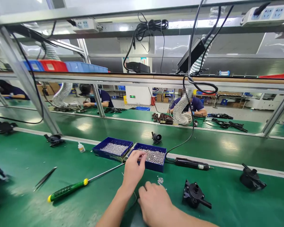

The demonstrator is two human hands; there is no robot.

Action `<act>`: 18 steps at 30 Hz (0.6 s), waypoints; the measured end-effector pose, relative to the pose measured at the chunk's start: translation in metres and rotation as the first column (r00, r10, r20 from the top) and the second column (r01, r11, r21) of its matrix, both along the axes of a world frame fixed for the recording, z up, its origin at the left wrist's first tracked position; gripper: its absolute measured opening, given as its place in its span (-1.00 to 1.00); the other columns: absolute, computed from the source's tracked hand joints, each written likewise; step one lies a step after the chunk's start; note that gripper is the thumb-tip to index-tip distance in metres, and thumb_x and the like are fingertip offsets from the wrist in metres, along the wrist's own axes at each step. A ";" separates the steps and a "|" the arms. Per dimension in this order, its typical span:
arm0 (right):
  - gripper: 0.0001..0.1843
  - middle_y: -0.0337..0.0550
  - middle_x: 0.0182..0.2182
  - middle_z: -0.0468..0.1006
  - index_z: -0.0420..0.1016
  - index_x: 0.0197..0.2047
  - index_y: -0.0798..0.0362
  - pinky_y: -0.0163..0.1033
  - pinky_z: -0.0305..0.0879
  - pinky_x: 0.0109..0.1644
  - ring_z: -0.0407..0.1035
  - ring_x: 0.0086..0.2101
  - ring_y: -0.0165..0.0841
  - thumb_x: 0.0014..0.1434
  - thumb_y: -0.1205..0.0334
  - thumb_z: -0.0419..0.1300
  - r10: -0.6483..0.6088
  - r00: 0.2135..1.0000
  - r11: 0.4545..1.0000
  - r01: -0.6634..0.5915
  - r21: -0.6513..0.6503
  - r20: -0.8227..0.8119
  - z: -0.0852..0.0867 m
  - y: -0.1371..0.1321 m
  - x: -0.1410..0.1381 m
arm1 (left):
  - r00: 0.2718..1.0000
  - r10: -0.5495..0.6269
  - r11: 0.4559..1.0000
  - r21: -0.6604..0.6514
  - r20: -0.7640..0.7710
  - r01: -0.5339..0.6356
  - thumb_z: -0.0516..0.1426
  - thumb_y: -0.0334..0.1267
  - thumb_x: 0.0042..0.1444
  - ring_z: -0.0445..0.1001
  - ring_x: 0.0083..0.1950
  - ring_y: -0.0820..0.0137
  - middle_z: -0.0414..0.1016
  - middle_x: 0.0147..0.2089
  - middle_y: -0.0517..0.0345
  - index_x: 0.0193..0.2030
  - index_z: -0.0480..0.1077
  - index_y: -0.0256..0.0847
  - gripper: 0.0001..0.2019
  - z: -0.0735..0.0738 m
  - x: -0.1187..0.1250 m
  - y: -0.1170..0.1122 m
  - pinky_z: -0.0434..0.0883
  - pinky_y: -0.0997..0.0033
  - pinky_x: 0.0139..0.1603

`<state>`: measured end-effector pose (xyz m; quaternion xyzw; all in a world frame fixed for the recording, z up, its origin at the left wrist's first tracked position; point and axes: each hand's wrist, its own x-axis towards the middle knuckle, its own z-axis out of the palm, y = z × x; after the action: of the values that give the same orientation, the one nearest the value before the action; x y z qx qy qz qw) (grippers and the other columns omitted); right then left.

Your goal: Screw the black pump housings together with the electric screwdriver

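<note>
My left hand is over the near-left part of a blue tray of small metal screws. Its thumb and forefinger are pinched together; anything between them is too small to name. On the green bench in front of me, my right hand rests low with its fingers curled under, their tips hidden. A small heap of pale washer-like rings lies just beyond that hand. To the right sits a round black plastic housing with a spout. Beside the screw tray, a second blue tray holds small silvery parts.
A green-handled screwdriver, tweezers and a small white bottle lie to the left. An electric screwdriver with a hanging cord is at right. More black housings stand about. Metal frame posts rise behind; co-workers sit opposite.
</note>
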<state>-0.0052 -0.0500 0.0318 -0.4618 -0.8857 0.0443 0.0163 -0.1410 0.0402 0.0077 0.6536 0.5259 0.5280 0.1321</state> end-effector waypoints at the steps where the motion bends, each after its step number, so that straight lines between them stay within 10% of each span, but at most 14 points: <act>1: -0.77 0.09 -0.12 0.65 0.58 -0.04 0.11 -0.02 0.53 -0.14 0.58 -0.13 0.00 0.28 0.23 0.22 -0.002 1.000 1.000 0.002 -0.007 -0.003 0.013 -0.002 0.013 | 0.996 -0.014 0.998 -0.064 -0.086 0.008 0.07 -0.24 0.40 0.56 -0.09 0.27 0.57 -0.08 0.00 -0.17 0.53 -0.19 -0.78 0.000 -0.001 0.004 0.54 0.29 -0.04; 5: -0.52 0.27 0.16 0.52 0.57 0.13 0.07 0.34 0.42 0.18 0.37 0.20 0.28 0.11 0.26 0.38 -0.170 0.985 0.980 0.172 -0.102 0.027 0.055 -0.012 0.096 | 0.858 -0.140 0.927 -0.370 -0.494 -0.061 0.09 -0.41 0.32 0.63 -0.01 0.19 0.65 -0.10 -0.06 -0.23 0.59 -0.19 -0.78 0.006 0.012 0.038 0.53 0.20 0.10; 8: -0.29 0.35 0.34 0.38 0.52 0.23 0.03 0.26 0.40 0.21 0.39 0.25 0.26 -0.03 0.50 0.34 -0.328 0.925 0.887 0.372 -0.275 0.194 0.066 -0.012 0.143 | 0.791 -0.196 0.851 -0.502 -0.579 -0.156 0.28 -0.51 0.12 0.68 -0.05 0.06 0.68 -0.18 -0.20 -0.31 0.59 -0.29 -0.92 0.006 0.032 0.077 0.58 0.13 0.02; 14: -0.68 0.26 -0.08 0.67 0.57 0.03 0.17 0.12 0.44 0.00 0.59 -0.03 0.19 0.22 0.24 0.24 -0.406 0.908 0.893 0.418 -0.169 0.101 0.043 0.012 0.142 | 0.691 -0.250 0.769 -0.573 -0.678 -0.284 0.39 -0.31 0.21 0.69 -0.09 0.25 0.65 -0.23 0.11 -0.26 0.55 -0.33 -0.85 -0.009 0.057 0.113 0.64 0.18 0.02; 18: -0.52 0.19 -0.13 0.70 0.59 -0.01 0.11 0.05 0.39 -0.06 0.59 -0.07 0.12 0.41 -0.13 0.08 -0.438 0.896 0.890 0.420 -0.175 -0.079 0.041 0.026 0.142 | 0.696 -0.247 0.772 -0.571 -0.674 -0.279 0.37 -0.24 0.25 0.68 -0.14 0.27 0.63 -0.26 0.11 -0.26 0.54 -0.33 -0.80 -0.015 0.056 0.110 0.64 0.22 -0.04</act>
<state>0.1364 -0.0237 0.0727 -0.6426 -0.7531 0.1344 0.0417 -0.0851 0.1501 -0.0069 0.7163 0.6864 0.0216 0.1237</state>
